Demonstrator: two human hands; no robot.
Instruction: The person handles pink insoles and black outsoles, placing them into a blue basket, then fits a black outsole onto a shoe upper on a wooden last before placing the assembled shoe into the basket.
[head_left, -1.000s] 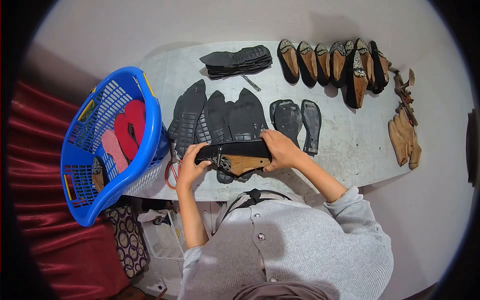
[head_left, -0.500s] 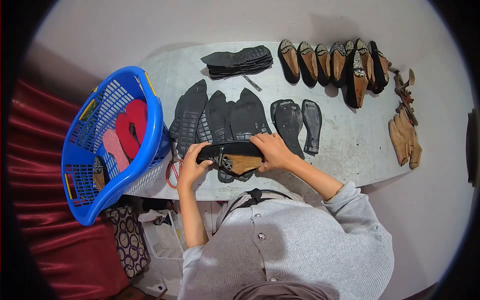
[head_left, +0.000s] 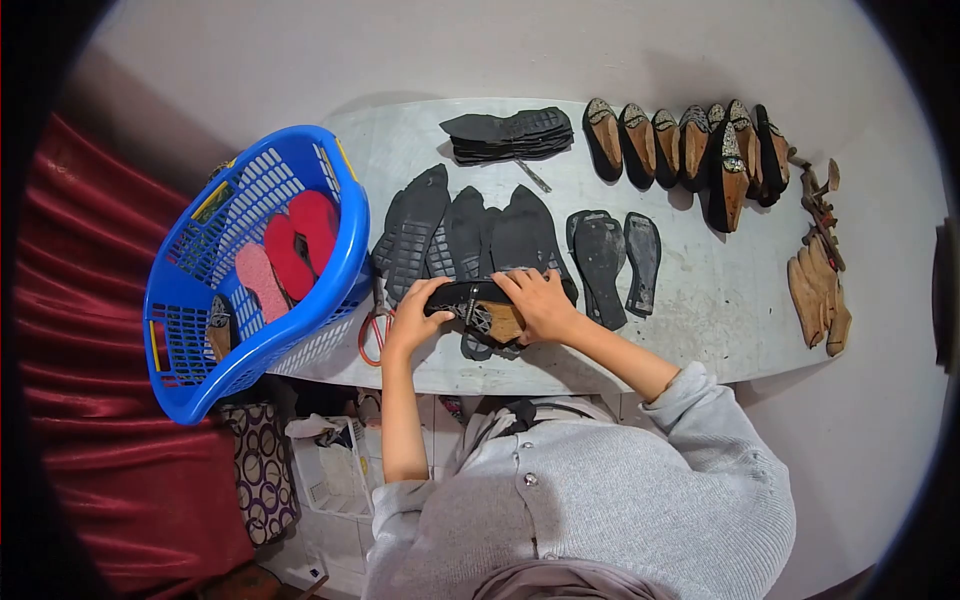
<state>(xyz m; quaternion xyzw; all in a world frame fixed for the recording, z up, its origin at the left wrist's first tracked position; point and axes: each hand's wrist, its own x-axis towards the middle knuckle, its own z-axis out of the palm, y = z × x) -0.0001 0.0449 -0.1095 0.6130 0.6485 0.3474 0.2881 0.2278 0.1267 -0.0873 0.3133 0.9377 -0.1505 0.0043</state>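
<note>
A black shoe [head_left: 466, 297] with a patterned, strapped front is on a wooden last, lying on its side near the table's front edge. My left hand [head_left: 413, 317] grips its toe end, thumb on the near side and fingers over the far side. My right hand [head_left: 542, 304] is wrapped over the heel end and hides part of the wood. Black soles [head_left: 417, 232] with grid-marked surfaces lie beneath and just beyond the shoe. Scissors with red handles [head_left: 364, 340] rest beside my left hand, partly hidden by it.
A blue basket [head_left: 355, 235] holding red and pink soles stands at the left. More black soles [head_left: 510, 138] are stacked at the back. Shoes on lasts [head_left: 637, 145] line the back right, and loose wooden lasts [head_left: 812, 290] lie at the right edge. Worn dark soles [head_left: 645, 262] lie mid-table.
The view has shifted, so the table appears farther right and slightly lower. My right hand has slid further over the heel end, covering more of the wood. My left hand keeps its hold.
</note>
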